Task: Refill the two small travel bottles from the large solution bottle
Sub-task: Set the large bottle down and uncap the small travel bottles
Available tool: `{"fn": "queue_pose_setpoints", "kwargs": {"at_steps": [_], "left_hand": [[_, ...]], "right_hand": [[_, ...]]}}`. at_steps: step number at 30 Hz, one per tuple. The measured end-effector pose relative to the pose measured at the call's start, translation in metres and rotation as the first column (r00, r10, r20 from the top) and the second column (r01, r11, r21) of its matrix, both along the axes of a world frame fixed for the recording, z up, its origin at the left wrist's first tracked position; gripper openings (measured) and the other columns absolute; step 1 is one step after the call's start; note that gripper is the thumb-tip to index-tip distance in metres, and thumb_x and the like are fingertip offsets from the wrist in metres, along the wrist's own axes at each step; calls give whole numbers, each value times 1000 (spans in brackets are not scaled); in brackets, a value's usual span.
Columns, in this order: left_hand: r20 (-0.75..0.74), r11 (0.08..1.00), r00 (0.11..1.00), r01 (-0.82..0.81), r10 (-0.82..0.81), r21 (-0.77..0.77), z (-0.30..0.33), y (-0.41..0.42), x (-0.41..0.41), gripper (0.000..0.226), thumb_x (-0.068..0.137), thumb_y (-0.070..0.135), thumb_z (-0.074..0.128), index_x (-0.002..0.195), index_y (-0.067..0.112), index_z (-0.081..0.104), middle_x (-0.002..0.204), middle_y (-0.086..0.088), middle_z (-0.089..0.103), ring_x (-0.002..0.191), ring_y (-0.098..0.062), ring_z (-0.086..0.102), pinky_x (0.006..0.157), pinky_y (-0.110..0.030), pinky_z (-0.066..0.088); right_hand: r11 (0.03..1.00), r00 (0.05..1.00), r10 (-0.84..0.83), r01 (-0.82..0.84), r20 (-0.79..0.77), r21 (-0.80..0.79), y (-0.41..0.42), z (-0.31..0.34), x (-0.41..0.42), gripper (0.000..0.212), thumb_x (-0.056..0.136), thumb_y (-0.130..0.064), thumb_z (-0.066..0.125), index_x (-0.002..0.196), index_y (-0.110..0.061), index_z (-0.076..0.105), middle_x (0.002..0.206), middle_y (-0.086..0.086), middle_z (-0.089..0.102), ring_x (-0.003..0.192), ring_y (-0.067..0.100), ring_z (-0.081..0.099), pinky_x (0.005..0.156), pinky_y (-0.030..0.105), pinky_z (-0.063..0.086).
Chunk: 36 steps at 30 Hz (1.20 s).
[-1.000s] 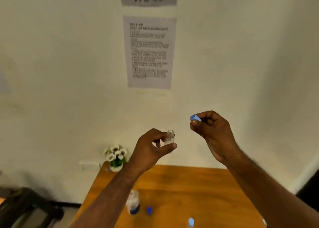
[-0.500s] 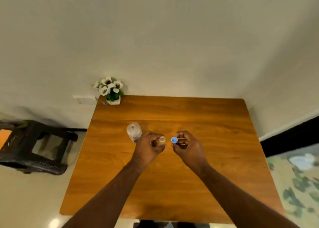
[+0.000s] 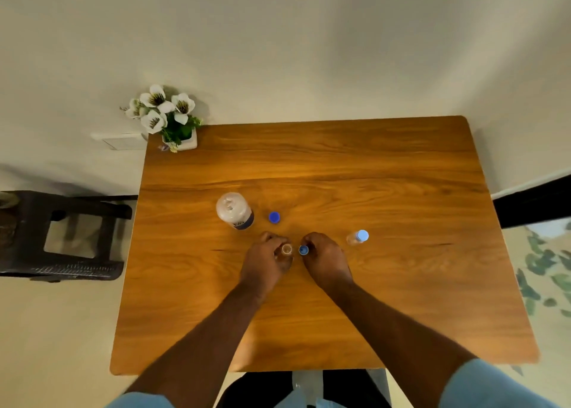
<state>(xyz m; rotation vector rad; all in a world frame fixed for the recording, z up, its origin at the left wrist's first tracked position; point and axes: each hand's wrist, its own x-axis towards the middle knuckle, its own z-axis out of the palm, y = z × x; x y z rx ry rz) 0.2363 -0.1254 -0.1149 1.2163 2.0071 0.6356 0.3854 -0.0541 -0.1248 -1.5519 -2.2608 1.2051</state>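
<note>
Head view shows the left hand point(image 3: 266, 261) with its fingers point(image 3: 279, 240) curled round a small clear travel bottle point(image 3: 286, 249), open mouth up, held low over the middle of the desk point(image 3: 386, 166); just beside it the right hand point(image 3: 324, 257) pinches a light blue cap point(image 3: 303, 249) at its fingertips, the cap close to the bottle's mouth but not on it. Outward from the hands, a dark blue cap point(image 3: 274, 217) lies loose on the desk, with the large solution bottle point(image 3: 234, 210) near it to the left, standing and apparently uncapped. To the right, well apart, the second travel bottle point(image 3: 357, 237) stands capped in light blue. A flower pot point(image 3: 180, 135) sits at the far left corner, and a dark stool point(image 3: 61, 237) stands off the desk to the left. The small bottle looks light, thin-walled and a little slippery, so it is best gripped round the body below the neck without squeezing; the cap is tiny and suits a fingertip pinch on its rim. The large bottle is likely heavier and wants a full grip round its middle. Compared with half a second ago, the hands keep the same grips, while the view has tipped further down, so the loose cap and the second bottle are now uncovered.
</note>
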Motion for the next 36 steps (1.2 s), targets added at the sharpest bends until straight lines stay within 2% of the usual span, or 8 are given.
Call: {"fn": "queue_pose_setpoints", "kwargs": {"at_steps": [5, 10, 13, 16, 19, 26, 30, 36], "left_hand": [[-14, 998, 999, 48, -49, -46, -12, 4, -3, 46, 77, 27, 85, 121, 22, 69, 117, 6, 62, 105, -12, 63, 91, -35, 58], [-81, 991, 990, 109, -115, -73, -9, 7, -4, 78, 71, 42, 87, 139, 21, 55, 141, 2, 51, 129, -19, 50, 108, -35, 48], [-129, 987, 978, 161, -161, -15, 9, 14, 3, 86, 70, 43, 88, 144, 22, 50, 146, 1, 48, 135, -19, 42, 107, -30, 42], [-157, 978, 970, 198, -186, 65, 30, 25, 16, 83, 72, 44, 87, 144, 25, 50, 143, 3, 49, 134, -16, 43, 104, -29, 46], [-159, 964, 967, 224, -201, 141, 42, 42, 38, 79, 74, 45, 85, 143, 27, 51, 141, 5, 50, 132, -14, 45, 104, -31, 48], [13, 982, 987, 156, -158, 109, 23, 78, 106, 69, 73, 27, 89, 135, 18, 58, 135, 0, 56, 122, -21, 57, 99, -42, 54], [-18, 994, 996, 91, -90, 53, 5, 88, 125, 60, 73, 24, 88, 127, 15, 64, 127, -1, 61, 112, -21, 62, 95, -37, 54], [-48, 999, 998, 32, -31, 24, -9, 91, 127, 34, 76, 20, 86, 105, 10, 71, 104, -6, 71, 94, -22, 66, 81, -32, 54]], "right_hand": [[999, 999, 38, -38, 25, 35, 2, -11, 0, 20, 90, -13, 60, 108, -16, 65, 107, 3, 63, 92, 21, 61, 73, 26, 43], [996, 996, 74, -76, 47, 45, -1, 2, 7, 46, 89, -5, 59, 133, -16, 52, 130, 5, 55, 110, 23, 60, 89, 37, 54], [996, 998, 64, -64, -1, 58, -5, 23, 21, 56, 86, -3, 63, 136, -23, 48, 134, -3, 51, 111, 13, 60, 87, 35, 57], [991, 995, 47, -35, -84, 132, -8, 49, 45, 50, 89, -9, 65, 134, -24, 50, 130, -8, 53, 103, 2, 59, 80, 22, 55], [979, 991, -17, 43, -130, 197, -4, 69, 77, 45, 89, -12, 66, 131, -22, 53, 122, -9, 56, 96, 1, 58, 74, 11, 50], [942, 966, -231, 251, -113, 224, 25, 59, 139, 42, 88, -11, 69, 128, -18, 57, 116, -6, 59, 90, 5, 61, 72, 28, 57], [961, 980, -191, 199, -58, 192, 44, 46, 159, 44, 88, -12, 68, 130, -16, 55, 122, -2, 59, 96, 9, 60, 76, 35, 58], [983, 997, -71, 74, -27, 166, 57, 45, 173, 37, 91, -15, 64, 127, -20, 57, 124, -4, 60, 101, 7, 60, 79, 34, 58]]}}
